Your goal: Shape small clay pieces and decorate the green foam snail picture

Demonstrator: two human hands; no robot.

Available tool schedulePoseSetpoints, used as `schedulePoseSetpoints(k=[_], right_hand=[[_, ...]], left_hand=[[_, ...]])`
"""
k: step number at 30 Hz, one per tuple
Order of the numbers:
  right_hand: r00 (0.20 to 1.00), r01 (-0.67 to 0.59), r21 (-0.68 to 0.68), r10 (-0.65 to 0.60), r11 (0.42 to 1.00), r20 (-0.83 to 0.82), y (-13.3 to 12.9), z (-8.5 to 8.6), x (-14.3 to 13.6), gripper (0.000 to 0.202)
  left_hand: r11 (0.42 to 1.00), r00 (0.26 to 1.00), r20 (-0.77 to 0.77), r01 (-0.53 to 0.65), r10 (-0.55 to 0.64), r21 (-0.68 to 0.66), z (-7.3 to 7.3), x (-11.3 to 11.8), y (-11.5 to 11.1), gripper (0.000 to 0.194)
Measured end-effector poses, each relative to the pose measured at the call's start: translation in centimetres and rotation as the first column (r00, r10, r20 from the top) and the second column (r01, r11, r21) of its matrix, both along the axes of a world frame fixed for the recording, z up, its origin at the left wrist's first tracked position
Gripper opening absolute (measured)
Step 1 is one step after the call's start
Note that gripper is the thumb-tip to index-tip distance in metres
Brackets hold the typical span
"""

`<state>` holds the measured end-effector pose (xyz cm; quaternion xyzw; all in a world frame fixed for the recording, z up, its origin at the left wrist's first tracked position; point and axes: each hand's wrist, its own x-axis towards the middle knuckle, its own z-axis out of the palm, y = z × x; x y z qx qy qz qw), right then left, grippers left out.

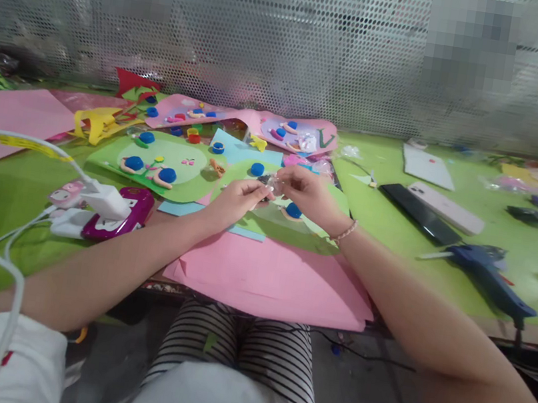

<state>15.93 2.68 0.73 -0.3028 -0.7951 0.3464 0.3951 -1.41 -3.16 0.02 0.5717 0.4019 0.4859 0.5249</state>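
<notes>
My left hand [241,201] and my right hand [307,195] meet over a green foam shape [317,236], fingertips pinched close together. Between them is a small crumpled bit of clear plastic [275,181] with something dark by it, too small and blurred to name. My right fingers close on the plastic; what my left fingers pinch is mostly hidden. Near my fingertips lie a round blue piece [257,169] and another blue piece [293,210]. A second green foam shape [154,157] bearing several blue pieces lies to the left.
A pink sheet [277,280] overlaps the front table edge. On the right lie a black phone [419,214], a pale phone [447,208] and a dark blue glue gun [492,279]. White cables run to a purple power strip [138,212] on the left. Behind stands perforated metal mesh [292,43].
</notes>
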Motion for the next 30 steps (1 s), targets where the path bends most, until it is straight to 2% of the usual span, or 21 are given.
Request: schedulePoseSetpoints(k=[4, 7, 11, 16, 23, 30], right_hand=[[0.999, 0.044, 0.096, -0.047, 0.994, 0.022, -0.1, 0.08, -0.05, 0.015], [0.997, 0.057, 0.144, -0.063, 0.988, 0.038, -0.09, 0.17, 0.0, 0.016], [0.995, -0.038, 0.196, 0.019, 0.98, 0.095, 0.0, 0.23, 0.23, 0.019], [0.97, -0.147, 0.175, 0.107, 0.974, 0.218, 0.07, 0.41, 0.55, 0.031], [0.947, -0.235, 0.348, 0.133, 0.908, 0.292, -0.2, 0.86, 0.84, 0.034], [0.993, -0.074, 0.313, 0.042, 0.947, 0.11, 0.23, 0.51, 0.78, 0.013]], left_hand=[[1.0, 1.0, -0.022, -0.013, 0.014, 0.018, -0.03, 0.01, 0.0, 0.038], [0.998, 0.995, -0.094, -0.018, 0.023, 0.054, -0.07, -0.14, -0.07, 0.036], [0.994, 0.976, -0.215, -0.017, 0.041, 0.112, -0.32, -0.38, -0.03, 0.033], [0.99, 0.958, -0.285, 0.019, 0.022, 0.139, -0.73, -0.3, 0.07, 0.033], [0.985, 0.937, -0.35, 0.052, 0.008, 0.163, -0.75, -0.17, -0.19, 0.035], [0.985, 0.95, -0.312, 0.032, 0.024, 0.171, 0.05, -0.49, -0.22, 0.036]])
